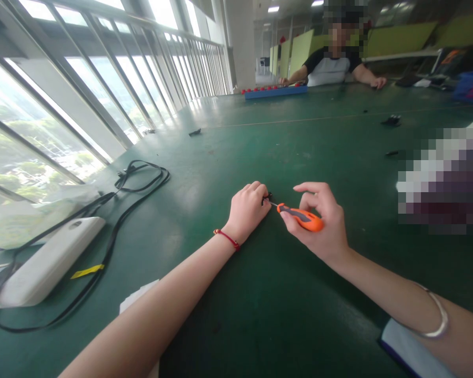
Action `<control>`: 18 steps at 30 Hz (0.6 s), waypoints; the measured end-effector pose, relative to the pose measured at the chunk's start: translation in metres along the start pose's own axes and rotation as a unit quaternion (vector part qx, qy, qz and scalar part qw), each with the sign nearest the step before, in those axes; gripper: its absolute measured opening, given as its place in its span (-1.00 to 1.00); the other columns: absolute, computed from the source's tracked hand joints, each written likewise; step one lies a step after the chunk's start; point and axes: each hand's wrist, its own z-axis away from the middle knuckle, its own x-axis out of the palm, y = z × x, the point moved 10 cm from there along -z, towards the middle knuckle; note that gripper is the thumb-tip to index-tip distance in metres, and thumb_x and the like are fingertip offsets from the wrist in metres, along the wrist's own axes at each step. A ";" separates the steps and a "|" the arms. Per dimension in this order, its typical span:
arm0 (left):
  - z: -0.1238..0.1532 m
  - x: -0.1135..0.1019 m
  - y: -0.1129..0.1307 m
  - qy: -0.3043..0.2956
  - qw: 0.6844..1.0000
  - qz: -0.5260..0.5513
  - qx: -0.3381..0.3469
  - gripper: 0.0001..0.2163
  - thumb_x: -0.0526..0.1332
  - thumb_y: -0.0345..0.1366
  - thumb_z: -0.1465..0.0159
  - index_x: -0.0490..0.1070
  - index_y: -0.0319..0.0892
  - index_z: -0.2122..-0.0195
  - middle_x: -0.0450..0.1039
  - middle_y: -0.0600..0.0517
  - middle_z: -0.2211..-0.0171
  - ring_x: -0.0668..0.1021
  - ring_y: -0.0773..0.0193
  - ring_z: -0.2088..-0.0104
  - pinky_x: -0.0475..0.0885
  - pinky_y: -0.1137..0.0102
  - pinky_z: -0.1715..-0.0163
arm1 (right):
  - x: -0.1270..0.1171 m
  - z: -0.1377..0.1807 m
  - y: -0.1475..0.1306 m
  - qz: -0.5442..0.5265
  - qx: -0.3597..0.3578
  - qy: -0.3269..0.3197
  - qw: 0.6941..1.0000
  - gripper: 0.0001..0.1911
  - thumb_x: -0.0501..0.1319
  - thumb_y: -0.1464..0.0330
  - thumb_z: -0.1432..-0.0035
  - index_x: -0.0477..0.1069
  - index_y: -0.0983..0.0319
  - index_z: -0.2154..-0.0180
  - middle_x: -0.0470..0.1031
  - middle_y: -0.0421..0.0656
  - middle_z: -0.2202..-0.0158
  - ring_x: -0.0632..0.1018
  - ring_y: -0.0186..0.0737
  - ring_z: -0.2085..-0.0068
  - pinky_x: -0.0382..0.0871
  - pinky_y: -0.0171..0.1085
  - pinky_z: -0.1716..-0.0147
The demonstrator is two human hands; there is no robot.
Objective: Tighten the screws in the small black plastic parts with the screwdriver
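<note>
the screwdriver (301, 218) has a bulbous orange handle with dark grey panels and a thin metal shaft. it lies in the grasp of the right hand (326, 226), thumb pressed along the handle, forefinger raised clear of it, and its shaft slants forward and left from that grip. just beyond the shaft, a small black part (269, 197) is pinched between the thumb and fingers of the left hand (247, 206), close over the green table (228, 152).

the left fingers cover most of the black part, so its full shape is hard to make out. the screwdriver's tip is lost against it; whether the two touch or fit together cannot be told. the butt of the handle shows, but the right palm behind it is partly hidden. both forearms run off the frame, and well to the right of the grip an object (445, 184) is blotted out by coarse squares.

any lettering on the handle is too small to read, as is any on the white box (55, 262) left of the grip.
</note>
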 end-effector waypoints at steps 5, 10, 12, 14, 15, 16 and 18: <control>0.000 0.000 -0.001 0.004 1.000 -0.005 0.000 -0.94 0.13 -0.40 -0.18 0.37 -0.15 0.39 0.49 0.03 0.29 0.50 0.24 0.28 0.32 0.39 0.36 | -0.004 0.000 0.002 -0.014 0.005 0.024 1.000 -0.76 0.27 0.35 -0.02 0.33 0.16 0.22 0.46 -0.19 0.34 0.47 -0.23 0.37 0.36 -0.18 0.31; 0.000 0.001 -0.001 0.004 1.000 -0.003 0.001 -0.94 0.14 -0.40 -0.17 0.38 -0.14 0.38 0.50 0.04 0.28 0.50 0.24 0.27 0.32 0.39 0.36 | 0.002 -0.002 -0.005 -0.002 -0.021 -0.014 1.000 -0.88 0.25 0.36 -0.04 0.36 0.18 0.31 0.38 -0.31 0.57 0.40 -0.31 0.53 0.32 -0.21 0.35; 0.000 0.000 -0.001 0.006 1.000 -0.007 -0.002 -0.94 0.14 -0.39 -0.18 0.39 -0.13 0.37 0.50 0.05 0.27 0.51 0.23 0.25 0.31 0.39 0.36 | 0.000 -0.002 -0.007 -0.003 -0.032 -0.014 0.999 -0.91 0.18 0.38 -0.12 0.37 0.18 0.44 0.43 -0.28 0.58 0.40 -0.33 0.53 0.29 -0.24 0.38; 0.001 -0.001 -0.003 0.014 1.000 -0.014 -0.011 -0.93 0.13 -0.37 -0.20 0.40 -0.12 0.35 0.51 0.06 0.28 0.51 0.22 0.23 0.31 0.38 0.37 | -0.006 -0.001 -0.005 -0.014 -0.027 0.007 1.000 -0.85 0.15 0.38 -0.14 0.37 0.19 0.48 0.47 -0.25 0.54 0.43 -0.31 0.50 0.27 -0.27 0.42; 0.001 -0.003 -0.004 0.019 1.000 -0.016 -0.016 -0.93 0.13 -0.36 -0.21 0.40 -0.11 0.35 0.51 0.06 0.28 0.51 0.21 0.22 0.31 0.38 0.38 | -0.009 -0.001 -0.001 -0.021 -0.017 0.016 1.000 -0.85 0.16 0.37 -0.15 0.38 0.19 0.48 0.47 -0.25 0.54 0.43 -0.31 0.50 0.27 -0.27 0.44; 0.001 -0.004 -0.005 0.025 0.999 -0.016 -0.023 -0.92 0.13 -0.36 -0.21 0.41 -0.10 0.34 0.51 0.07 0.28 0.51 0.21 0.21 0.31 0.38 0.38 | -0.011 -0.001 0.003 -0.029 -0.004 0.023 0.999 -0.85 0.16 0.36 -0.15 0.39 0.20 0.47 0.47 -0.25 0.54 0.43 -0.31 0.50 0.26 -0.28 0.45; 0.001 -0.005 -0.009 0.032 0.999 -0.012 -0.038 -0.93 0.15 -0.35 -0.21 0.42 -0.09 0.33 0.52 0.08 0.28 0.51 0.21 0.21 0.31 0.38 0.37 | -0.012 -0.002 0.014 -0.056 0.036 0.033 0.997 -0.84 0.16 0.34 -0.16 0.39 0.20 0.46 0.46 -0.25 0.53 0.42 -0.33 0.52 0.25 -0.30 0.48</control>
